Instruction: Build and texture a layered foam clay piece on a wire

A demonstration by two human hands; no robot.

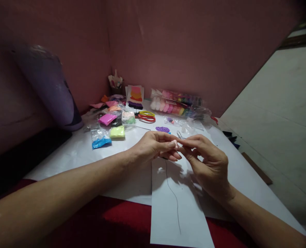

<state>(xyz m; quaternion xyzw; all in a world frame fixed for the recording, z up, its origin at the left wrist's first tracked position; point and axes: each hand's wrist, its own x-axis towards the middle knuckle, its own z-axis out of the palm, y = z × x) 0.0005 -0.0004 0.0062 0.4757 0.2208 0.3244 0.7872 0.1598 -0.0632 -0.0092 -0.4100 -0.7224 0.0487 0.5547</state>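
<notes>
A small pale pink piece of soft clay is pinched between the thumb and fingers of my left hand, above the white table covering. From the other side, the thumb and forefinger of my right hand close at the edge of the same piece. Just beyond my fingertips shows a slim silvery object; whether it touches my hand I cannot tell. Behind the hands lies a textured purple clay shape. Below them, a thin dark wire or thread runs along a white paper sheet.
Packets of coloured clay, including a yellow one and a blue one, lie left of scissors with red and yellow handles. Bagged multicoloured clay rests against the wall. A tall purple container stands at the left.
</notes>
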